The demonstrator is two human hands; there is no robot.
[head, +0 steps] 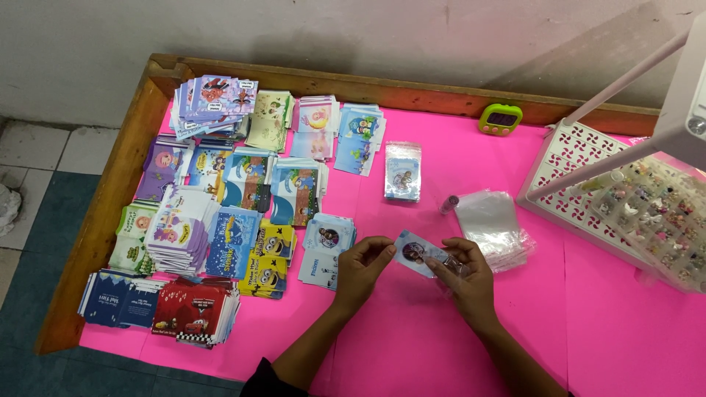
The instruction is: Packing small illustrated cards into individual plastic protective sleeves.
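Held a small pale-blue printed card above the pink table cover, left hand pinching one edge, right hand clamped on the other, beside stacked clear plastic sleeves

- Pink-covered worktop with a raised wooden rim
- Plain grey-white plaster wall behind it
- Floor of pale and teal tiles at left
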